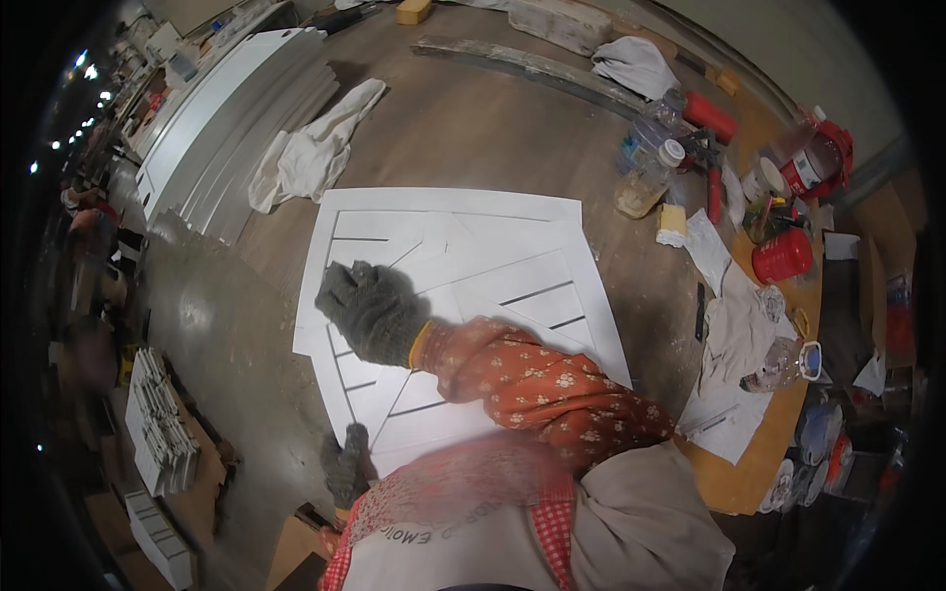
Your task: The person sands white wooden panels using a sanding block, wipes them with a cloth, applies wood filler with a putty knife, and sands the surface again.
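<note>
A large white panel [503, 236] with narrow dark slots and slanted lines lies flat before me. My right hand [374, 310], in a dark grey knit glove, rests on its left part, reaching across from the right. Its fingers are bent downward over the surface; whatever is under them is hidden. At the panel's near left edge is my left hand [345, 465], gloved alike, with its thumb along the edge and its fingers closed about it. My patterned orange sleeve [581, 404] crosses above the panel and covers part of it.
A white cloth [320, 148] lies beyond the panel, beside stacked white panels [232, 103]. To the right stand bottles [650, 182], red containers [783, 256] and rags [734, 325]. A long bar [522, 64] lies at the back. Slotted white pieces [163, 424] are stacked lower left.
</note>
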Demonstrator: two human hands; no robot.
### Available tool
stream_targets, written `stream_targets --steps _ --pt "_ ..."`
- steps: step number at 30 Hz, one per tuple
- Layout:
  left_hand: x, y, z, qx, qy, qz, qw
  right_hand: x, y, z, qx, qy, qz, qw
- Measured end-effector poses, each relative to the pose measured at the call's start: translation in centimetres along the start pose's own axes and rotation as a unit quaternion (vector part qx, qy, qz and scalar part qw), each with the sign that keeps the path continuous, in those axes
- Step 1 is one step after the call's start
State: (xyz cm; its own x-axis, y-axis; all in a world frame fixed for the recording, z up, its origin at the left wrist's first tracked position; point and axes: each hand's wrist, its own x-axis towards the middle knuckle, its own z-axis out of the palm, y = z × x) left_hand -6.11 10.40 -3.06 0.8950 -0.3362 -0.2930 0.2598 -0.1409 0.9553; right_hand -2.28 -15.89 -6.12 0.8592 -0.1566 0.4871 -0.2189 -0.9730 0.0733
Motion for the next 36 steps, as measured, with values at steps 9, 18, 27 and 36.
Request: stream_targets --steps 9,18,27,36 --pt "-1.1 -4.0 -4.9 0.108 0.054 -0.079 0.990 -15.2 20.8 -15.6 -0.033 -0.108 0.276 0.954" --pt "6.9 -0.5 -3.1 0.032 -0.178 -0.077 0.980 -20.8 16.1 -17.6 0.105 -0.044 0.335 0.935" --pt "6.3 2.4 1.2 0.171 -0.196 0.047 0.964 -24.1 15.7 -19.7 0.452 0.104 0.422 0.779" --pt "4.8 -1.3 4.3 -0.129 -0.050 -0.057 0.989 -13.5 17.6 -17.0 0.150 0.234 0.168 0.946"
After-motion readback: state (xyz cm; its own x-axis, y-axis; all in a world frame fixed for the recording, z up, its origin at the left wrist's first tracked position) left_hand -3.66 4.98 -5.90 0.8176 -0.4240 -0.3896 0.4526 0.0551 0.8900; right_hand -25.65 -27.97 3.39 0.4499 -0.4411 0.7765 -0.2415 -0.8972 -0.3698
